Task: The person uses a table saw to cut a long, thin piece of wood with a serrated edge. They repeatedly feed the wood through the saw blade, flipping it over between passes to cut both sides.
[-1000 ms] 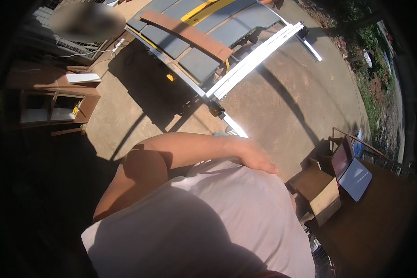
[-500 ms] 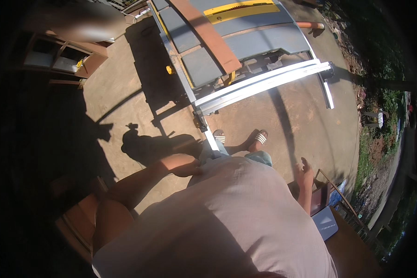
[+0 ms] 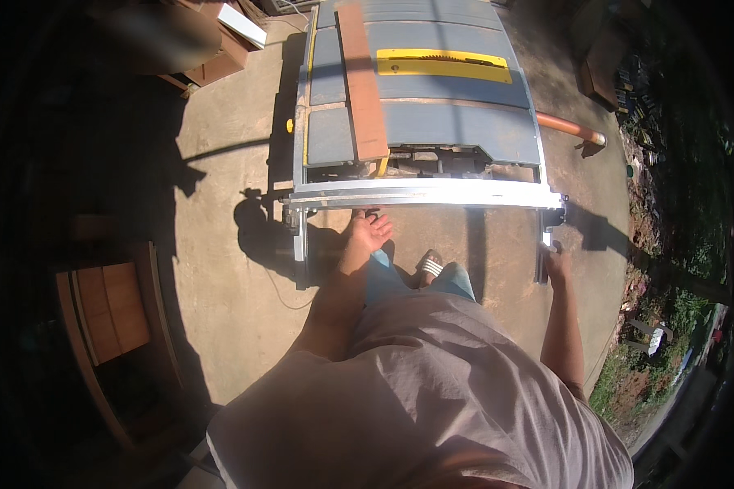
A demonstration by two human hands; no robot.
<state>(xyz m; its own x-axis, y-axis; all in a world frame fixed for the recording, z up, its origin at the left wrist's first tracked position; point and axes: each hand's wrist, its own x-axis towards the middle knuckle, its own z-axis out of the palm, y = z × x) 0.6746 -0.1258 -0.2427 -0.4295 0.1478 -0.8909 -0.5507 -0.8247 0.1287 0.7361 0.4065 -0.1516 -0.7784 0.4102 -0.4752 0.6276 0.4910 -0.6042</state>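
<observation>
Before me stands a table saw (image 3: 457,121) with a grey top, a yellow throat plate (image 3: 400,68) and a toothed blade showing in its slot. A long reddish-brown board (image 3: 365,106) lies on the left part of the top. Across the near side runs a silver metal fence (image 3: 432,194). My left hand (image 3: 370,233) is palm up with fingers apart, its fingertips just at the fence's lower edge. At the right, my right hand (image 3: 557,264) is beside a short metal rail (image 3: 542,265) under the fence's end; its fingers are partly hidden, so contact is unclear.
An orange pipe (image 3: 575,129) sticks out at the saw's right side. A matching rail (image 3: 301,253) juts toward me on the left. Wooden furniture pieces (image 3: 114,314) stand at lower left, with more brown cabinetry (image 3: 220,65) at upper left. My sandalled foot (image 3: 431,267) is below the fence.
My view has turned and come closer, so the saw now faces me squarely. My left hand has come forward to the fence, and my right hand has moved up to the right rail.
</observation>
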